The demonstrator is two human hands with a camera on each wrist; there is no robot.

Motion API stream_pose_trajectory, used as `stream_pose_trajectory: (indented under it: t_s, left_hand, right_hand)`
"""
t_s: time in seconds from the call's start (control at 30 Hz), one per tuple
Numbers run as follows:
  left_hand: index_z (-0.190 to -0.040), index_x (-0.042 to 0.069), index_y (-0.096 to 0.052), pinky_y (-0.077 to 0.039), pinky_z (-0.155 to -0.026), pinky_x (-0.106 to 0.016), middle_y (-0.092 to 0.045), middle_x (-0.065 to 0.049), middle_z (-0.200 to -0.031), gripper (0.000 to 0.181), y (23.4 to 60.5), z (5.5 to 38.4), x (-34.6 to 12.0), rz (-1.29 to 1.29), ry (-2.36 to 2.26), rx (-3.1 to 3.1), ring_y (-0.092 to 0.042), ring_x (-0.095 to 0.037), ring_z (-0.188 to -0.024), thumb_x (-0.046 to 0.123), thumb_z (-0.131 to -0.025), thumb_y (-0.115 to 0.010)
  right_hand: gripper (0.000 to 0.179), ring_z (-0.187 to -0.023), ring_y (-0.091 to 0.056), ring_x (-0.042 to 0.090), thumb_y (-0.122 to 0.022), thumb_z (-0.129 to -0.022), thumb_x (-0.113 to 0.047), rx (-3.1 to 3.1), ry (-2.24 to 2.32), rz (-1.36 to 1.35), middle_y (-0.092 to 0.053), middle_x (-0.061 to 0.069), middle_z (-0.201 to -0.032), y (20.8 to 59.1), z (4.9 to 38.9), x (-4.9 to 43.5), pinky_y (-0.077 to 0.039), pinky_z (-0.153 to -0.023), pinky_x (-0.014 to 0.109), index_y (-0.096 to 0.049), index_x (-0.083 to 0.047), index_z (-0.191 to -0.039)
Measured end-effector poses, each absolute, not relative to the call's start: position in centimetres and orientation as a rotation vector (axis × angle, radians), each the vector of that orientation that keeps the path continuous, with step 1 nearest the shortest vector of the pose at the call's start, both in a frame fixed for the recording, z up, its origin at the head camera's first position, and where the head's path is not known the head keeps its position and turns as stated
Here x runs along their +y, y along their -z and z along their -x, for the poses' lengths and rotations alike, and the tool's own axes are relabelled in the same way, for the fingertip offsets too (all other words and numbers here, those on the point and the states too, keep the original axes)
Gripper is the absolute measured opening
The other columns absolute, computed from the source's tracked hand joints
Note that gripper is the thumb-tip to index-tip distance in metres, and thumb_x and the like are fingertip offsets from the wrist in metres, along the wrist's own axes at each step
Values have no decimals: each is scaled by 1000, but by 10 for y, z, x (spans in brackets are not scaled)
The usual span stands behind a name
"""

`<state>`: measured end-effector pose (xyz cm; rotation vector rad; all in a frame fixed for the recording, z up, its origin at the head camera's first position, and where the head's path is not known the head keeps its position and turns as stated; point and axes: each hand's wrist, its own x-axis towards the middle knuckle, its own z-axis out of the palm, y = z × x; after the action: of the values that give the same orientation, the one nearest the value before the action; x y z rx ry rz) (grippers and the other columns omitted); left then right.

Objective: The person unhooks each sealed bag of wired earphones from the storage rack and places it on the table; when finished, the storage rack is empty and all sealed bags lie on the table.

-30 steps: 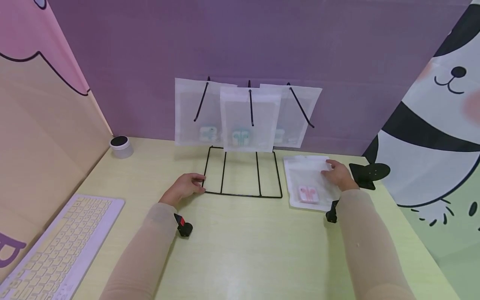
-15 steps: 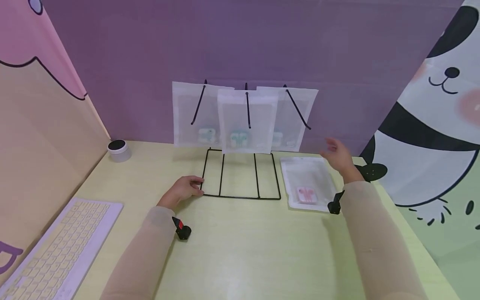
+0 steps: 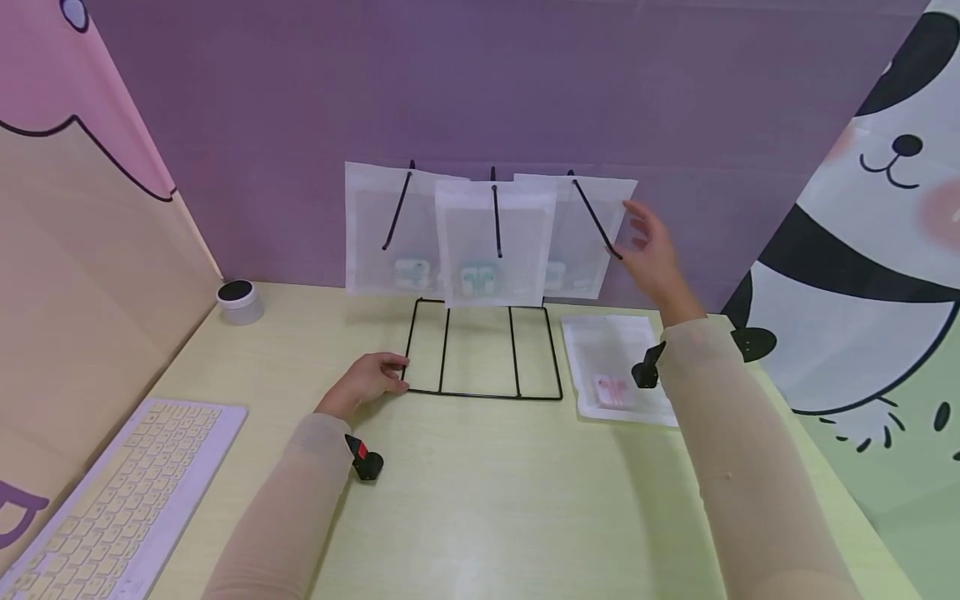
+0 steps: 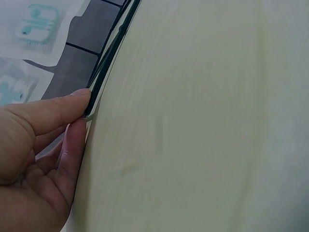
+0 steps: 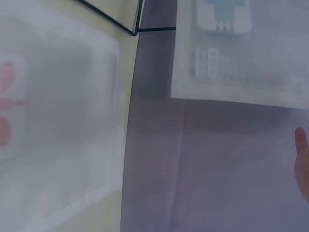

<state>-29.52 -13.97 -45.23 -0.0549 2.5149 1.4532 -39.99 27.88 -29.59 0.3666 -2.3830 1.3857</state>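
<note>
My left hand (image 3: 365, 381) pinches the front left corner of a black wire display rack (image 3: 517, 358); in the left wrist view, thumb and finger (image 4: 72, 104) close on the dark wire (image 4: 108, 53). Three white translucent bags hang from the rack's hooks: a left bag (image 3: 371, 225), a middle bag (image 3: 517, 225) and a right bag (image 3: 611, 200), each with a small earphone case low inside. My right hand (image 3: 652, 254) is raised with fingers apart, thumb right at the tip of the right hook (image 3: 592, 217), fingertips by the right bag's edge. Only a fingertip (image 5: 301, 164) shows in the right wrist view.
Right of the rack, another white bag (image 3: 581, 342) with a pink earphone case (image 3: 611, 391) lies flat, partly hidden by my right wrist. A white jar (image 3: 242, 305) with a black lid stands at the back left. A lilac keyboard (image 3: 120, 483) lies along the left edge.
My right hand has let go of the bag on the table and risen up and left to the right hook. My left hand has stayed at the rack's corner.
</note>
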Motion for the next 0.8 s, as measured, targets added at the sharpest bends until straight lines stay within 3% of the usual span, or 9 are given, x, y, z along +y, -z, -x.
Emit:
stream_pose_trajectory:
  t_s: [0.17, 0.37, 0.8]
  left_hand:
    - [-131, 8, -61, -40, -85, -38, -57, -10, -103, 48, 452, 295, -139, 59, -1459, 2505, -50, -26, -94, 5, -86, -75]
    - [-132, 7, -60, -40, -86, -38, -57, -10, -105, 48, 450, 295, -140, 34, -1477, 2489, -50, -26, -96, 5, -86, -75]
    - [-131, 6, -61, -40, -88, -38, -57, -11, -108, 47, 450, 295, -139, 30, -1490, 2488, -50, -26, -98, 5, -86, -75]
  right_hand:
    - [69, -132, -37, 31, -66, -88, 7, -2370, -1344, -353, -33, 14, -147, 285, 405, 266, -32, -106, 43, -38, -11, -148]
    - [63, -112, -45, 27, -60, -90, 11, -2365, -1313, -289, -34, 14, -139, 280, 408, 263, -43, -90, 35, -41, -11, -145]
    - [58, -90, -46, 14, -61, -89, 10, -2291, -1092, -417, -38, 10, -139, 283, 401, 264, -45, -73, 20, -47, -9, -142]
